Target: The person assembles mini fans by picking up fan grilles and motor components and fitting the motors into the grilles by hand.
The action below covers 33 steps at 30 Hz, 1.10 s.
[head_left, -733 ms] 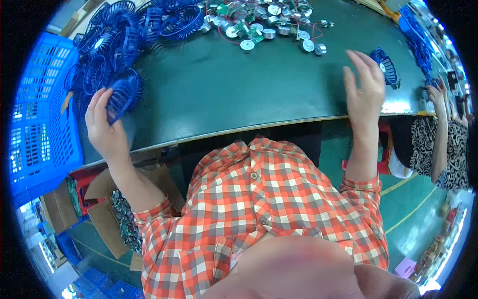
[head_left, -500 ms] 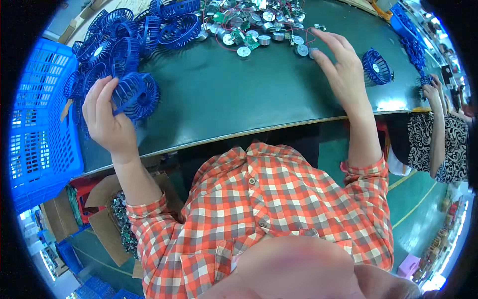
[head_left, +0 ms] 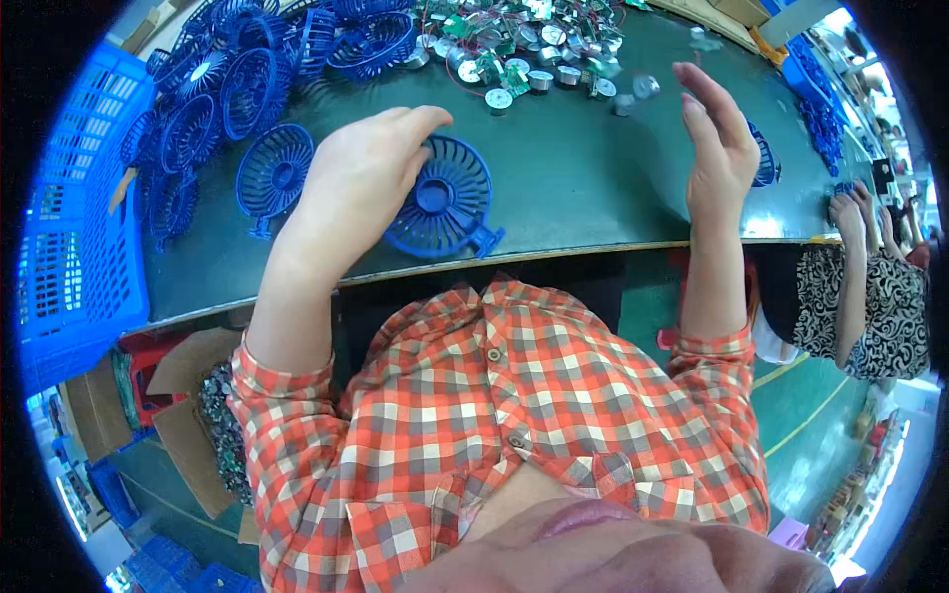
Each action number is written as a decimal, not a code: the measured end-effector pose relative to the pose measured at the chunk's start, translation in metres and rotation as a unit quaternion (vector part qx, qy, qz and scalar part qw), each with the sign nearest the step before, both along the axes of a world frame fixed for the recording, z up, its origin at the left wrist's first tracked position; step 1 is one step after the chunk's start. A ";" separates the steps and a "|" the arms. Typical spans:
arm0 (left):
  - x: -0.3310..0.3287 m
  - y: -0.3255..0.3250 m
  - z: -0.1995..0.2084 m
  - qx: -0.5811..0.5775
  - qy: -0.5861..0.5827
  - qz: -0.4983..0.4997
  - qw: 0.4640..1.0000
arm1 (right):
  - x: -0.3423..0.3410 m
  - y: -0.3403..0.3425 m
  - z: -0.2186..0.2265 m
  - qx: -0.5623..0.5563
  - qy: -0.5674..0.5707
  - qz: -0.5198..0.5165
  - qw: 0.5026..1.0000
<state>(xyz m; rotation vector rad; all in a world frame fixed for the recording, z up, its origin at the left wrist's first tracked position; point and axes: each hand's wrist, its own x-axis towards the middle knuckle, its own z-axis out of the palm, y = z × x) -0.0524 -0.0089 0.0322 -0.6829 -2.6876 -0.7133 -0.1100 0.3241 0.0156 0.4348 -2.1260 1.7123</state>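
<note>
My left hand [head_left: 361, 188] reaches palm down over the bench, its fingers closed at the upper left rim of a round blue plastic fan guard [head_left: 457, 203]. The guard has radial ribs, a hub ring and a small tab facing me; part of it is hidden by the hand. A second such fan guard [head_left: 272, 168] lies just left of my wrist. On the right, my raised right hand [head_left: 720, 148] has thumb and forefinger close together. A blurred small silver motor [head_left: 646, 87] hangs at their tips, with a small circuit board [head_left: 704, 40] on a red wire above.
Blue fan guards [head_left: 247, 94] pile up at the left, beside a blue plastic crate [head_left: 94, 198]. Motors with green boards and red wires [head_left: 534, 49] heap at the back. Another guard [head_left: 761, 158] stands behind my right hand. A co-worker's hands [head_left: 850, 212] are at far right.
My left hand has moved right from the pile, bringing a fan guard in front of me. My right hand has drawn back rightward from the heap with a motor and its board.
</note>
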 end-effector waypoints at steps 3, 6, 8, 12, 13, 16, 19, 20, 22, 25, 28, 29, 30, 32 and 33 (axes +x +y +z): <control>-0.003 0.002 -0.004 -0.096 -0.032 0.036 0.994 | 0.009 -0.003 -0.009 0.124 0.185 -0.050 0.974; 0.000 0.003 -0.004 -0.033 -0.005 0.063 0.997 | 0.008 -0.007 -0.015 0.276 0.174 -0.068 0.943; 0.008 0.002 -0.003 -0.007 0.136 0.062 0.989 | 0.006 -0.008 -0.016 0.209 0.179 -0.065 0.959; 0.046 0.030 -0.004 0.015 0.158 -0.013 0.987 | 0.008 -0.002 -0.016 0.029 0.161 -0.020 0.986; 0.056 0.042 -0.008 -0.020 0.118 -0.015 0.993 | 0.009 -0.004 -0.017 -0.015 0.157 0.000 0.988; 0.053 0.047 -0.028 -0.028 0.096 -0.003 0.995 | 0.008 -0.002 -0.014 -0.051 0.138 0.004 0.989; 0.050 0.036 -0.034 -0.032 0.158 0.014 0.987 | 0.010 -0.001 -0.014 -0.112 0.102 -0.004 0.988; 0.051 0.032 -0.035 -0.030 0.158 0.014 0.987 | 0.011 -0.001 -0.013 -0.110 0.102 -0.004 0.989; 0.054 0.026 -0.035 -0.013 0.171 0.032 0.985 | 0.013 -0.003 -0.012 -0.035 0.076 -0.014 0.996; 0.060 0.019 -0.037 -0.009 0.158 0.043 0.987 | 0.015 -0.021 -0.009 0.328 0.252 0.050 0.909; 0.062 0.020 -0.039 -0.002 0.135 0.038 0.990 | 0.019 -0.031 -0.005 0.389 0.292 0.070 0.871; 0.064 0.020 -0.039 -0.007 0.121 0.041 0.992 | 0.016 -0.031 -0.007 0.366 0.306 0.059 0.877; 0.064 0.018 -0.042 -0.006 0.119 0.044 0.992 | 0.017 -0.027 -0.007 0.289 0.259 0.030 0.921; 0.062 0.013 -0.047 0.051 0.137 0.039 0.988 | 0.010 -0.011 -0.016 0.182 0.232 -0.037 0.955; 0.061 0.013 -0.043 0.054 0.149 0.047 0.986 | 0.011 -0.004 -0.019 0.184 0.230 -0.037 0.955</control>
